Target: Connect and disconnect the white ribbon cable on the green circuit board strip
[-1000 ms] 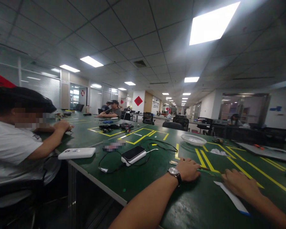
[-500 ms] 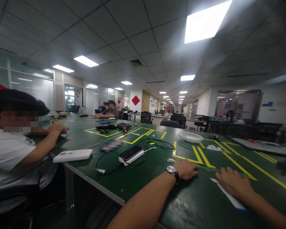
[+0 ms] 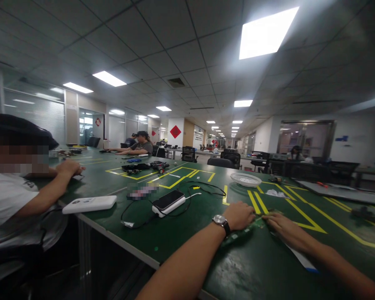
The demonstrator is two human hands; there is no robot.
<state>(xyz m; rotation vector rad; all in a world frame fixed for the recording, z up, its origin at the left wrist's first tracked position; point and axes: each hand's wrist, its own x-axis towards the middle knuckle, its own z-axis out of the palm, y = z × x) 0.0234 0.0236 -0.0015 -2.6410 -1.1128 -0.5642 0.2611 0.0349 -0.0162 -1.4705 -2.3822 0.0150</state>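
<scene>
My left hand [image 3: 239,214], with a watch [image 3: 220,220] on its wrist, is closed on one side of a crumpled piece of see-through plastic [image 3: 251,229]. Fingers of my right hand [image 3: 281,225] pinch its other side. The plastic lies low over the green table, and its greenish look may be the table showing through. Whether anything is inside it I cannot make out. Under my right forearm lies a white strip with a blue end [image 3: 301,257], partly hidden.
Left of my hands, a phone [image 3: 168,200] rests on a white block [image 3: 171,207] among black cables [image 3: 209,185]. A white basket [image 3: 245,180] stands beyond. Yellow tape [image 3: 312,216] marks the table. At the left, a co-worker [image 3: 15,200] sits near a white device [image 3: 90,204].
My hands have come closer together, the right one moving left, with the plastic bunched between them. The gold-coloured thing beside my left hand no longer shows. The view has shifted slightly.
</scene>
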